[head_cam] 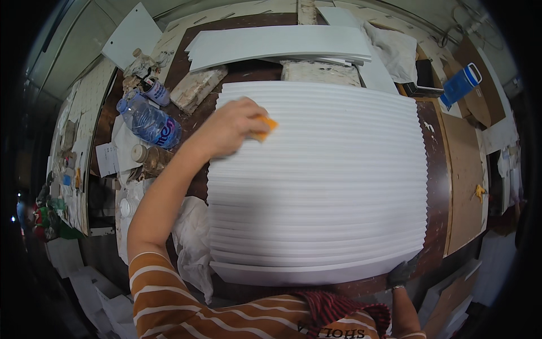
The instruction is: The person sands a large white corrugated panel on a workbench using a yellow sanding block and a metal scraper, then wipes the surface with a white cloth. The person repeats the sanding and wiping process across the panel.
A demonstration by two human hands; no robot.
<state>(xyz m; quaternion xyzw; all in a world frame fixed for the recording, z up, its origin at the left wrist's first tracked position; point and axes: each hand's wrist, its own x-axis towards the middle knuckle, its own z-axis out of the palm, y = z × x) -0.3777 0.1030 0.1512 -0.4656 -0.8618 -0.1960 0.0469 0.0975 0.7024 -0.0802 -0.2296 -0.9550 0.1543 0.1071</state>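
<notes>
A large white panel with a ribbed, fluted surface (pixel 317 169) lies across the dark worktable before me. My left hand (pixel 237 127) is over its upper left part, the fingers closed around a small orange pad (pixel 265 128) that touches the ribs; the hand is slightly blurred. My right hand (pixel 402 273), in a dark glove, is at the panel's near right corner. Its fingers are partly hidden, so whether they grip the edge does not show.
White boards (pixel 279 44) are stacked beyond the panel. Plastic bottles (pixel 148 120) and a jar (pixel 148 156) crowd the left side, with a white cloth (pixel 192 241) nearer me. At right are a brown board (pixel 463 182) and a blue bottle (pixel 459 87).
</notes>
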